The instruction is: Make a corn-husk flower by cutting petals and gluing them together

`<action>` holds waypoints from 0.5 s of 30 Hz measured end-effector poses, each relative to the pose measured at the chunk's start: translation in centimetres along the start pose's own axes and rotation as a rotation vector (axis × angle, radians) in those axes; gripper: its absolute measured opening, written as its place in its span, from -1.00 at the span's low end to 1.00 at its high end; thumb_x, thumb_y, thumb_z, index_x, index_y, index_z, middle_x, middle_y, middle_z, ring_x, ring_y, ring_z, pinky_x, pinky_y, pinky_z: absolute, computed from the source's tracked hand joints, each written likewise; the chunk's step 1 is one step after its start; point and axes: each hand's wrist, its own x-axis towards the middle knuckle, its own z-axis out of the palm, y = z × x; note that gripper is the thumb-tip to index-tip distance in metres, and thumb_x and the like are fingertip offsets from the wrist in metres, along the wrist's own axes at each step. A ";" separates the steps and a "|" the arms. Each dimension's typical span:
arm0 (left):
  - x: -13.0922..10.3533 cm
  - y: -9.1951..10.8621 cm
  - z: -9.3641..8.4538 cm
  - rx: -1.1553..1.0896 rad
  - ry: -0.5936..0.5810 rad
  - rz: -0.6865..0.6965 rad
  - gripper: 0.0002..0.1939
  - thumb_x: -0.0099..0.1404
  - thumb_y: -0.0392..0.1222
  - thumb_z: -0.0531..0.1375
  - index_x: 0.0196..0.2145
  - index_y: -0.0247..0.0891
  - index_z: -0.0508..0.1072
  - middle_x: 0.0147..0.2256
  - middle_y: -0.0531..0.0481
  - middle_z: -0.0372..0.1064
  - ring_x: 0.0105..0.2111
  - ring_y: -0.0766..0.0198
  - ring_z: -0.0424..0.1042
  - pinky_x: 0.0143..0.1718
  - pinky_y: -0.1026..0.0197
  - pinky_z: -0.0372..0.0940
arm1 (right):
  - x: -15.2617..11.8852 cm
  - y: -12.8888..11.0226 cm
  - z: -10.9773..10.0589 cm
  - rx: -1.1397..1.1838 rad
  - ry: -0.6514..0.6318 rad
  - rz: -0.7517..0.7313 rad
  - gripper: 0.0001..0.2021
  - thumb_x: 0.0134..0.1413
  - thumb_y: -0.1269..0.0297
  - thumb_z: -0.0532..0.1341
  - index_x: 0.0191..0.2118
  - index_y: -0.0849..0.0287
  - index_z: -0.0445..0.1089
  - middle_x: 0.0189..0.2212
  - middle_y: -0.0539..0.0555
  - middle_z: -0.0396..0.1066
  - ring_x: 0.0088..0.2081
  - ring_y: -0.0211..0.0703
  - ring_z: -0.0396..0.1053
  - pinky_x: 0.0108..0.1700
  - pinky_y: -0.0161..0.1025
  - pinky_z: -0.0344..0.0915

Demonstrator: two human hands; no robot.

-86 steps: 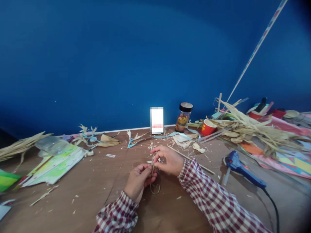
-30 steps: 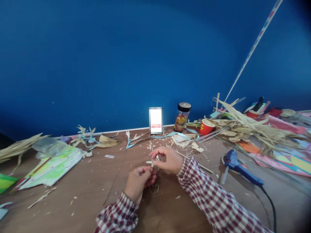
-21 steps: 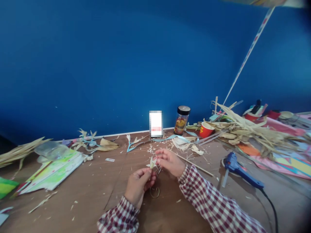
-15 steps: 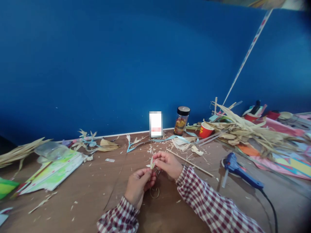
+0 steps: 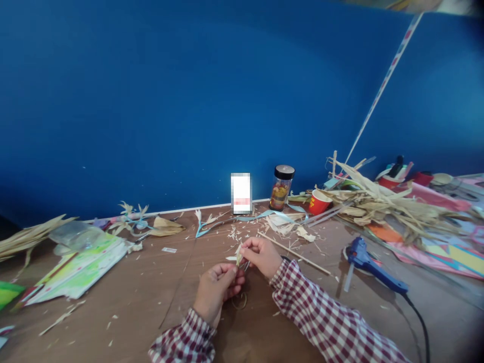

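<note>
Between my two hands is a small pale corn husk flower [image 5: 238,255] with narrow pointed petals. My left hand [image 5: 218,288] pinches its base from below, thumb against fingers. From the upper right, my right hand [image 5: 261,256] closes thumb and fingertips on one of the petals. A thin curled strand [image 5: 239,301] shows below the left fingers. Several husk scraps [image 5: 237,233] lie just beyond the hands, and a thin stick [image 5: 295,253] rests to the right of my right hand.
A blue glue gun [image 5: 374,267] with a black cord lies at right. Behind stand a black-lidded jar [image 5: 281,189] and a red paper cup [image 5: 319,201], beside a heap of dried corn husks [image 5: 385,204]. At left are finished-looking husk flowers [image 5: 134,217] and a green-white sheet [image 5: 85,272].
My right fingers have shifted slightly at the flower's petals, which now stand closer together at the top. The whole view has moved a little; my left hand keeps its pinch.
</note>
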 end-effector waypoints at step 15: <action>0.0 -0.1 -0.1 0.012 -0.041 0.022 -0.74 -0.13 -0.15 0.32 -0.51 -0.36 0.38 -0.57 -0.05 0.44 -0.60 0.39 0.39 -0.59 0.40 0.29 | 0.0 0.1 0.2 0.035 -0.022 0.012 -0.81 -0.11 0.19 0.18 -0.42 0.22 0.31 -0.58 0.01 0.40 -0.50 -0.25 0.40 -0.61 -0.45 0.18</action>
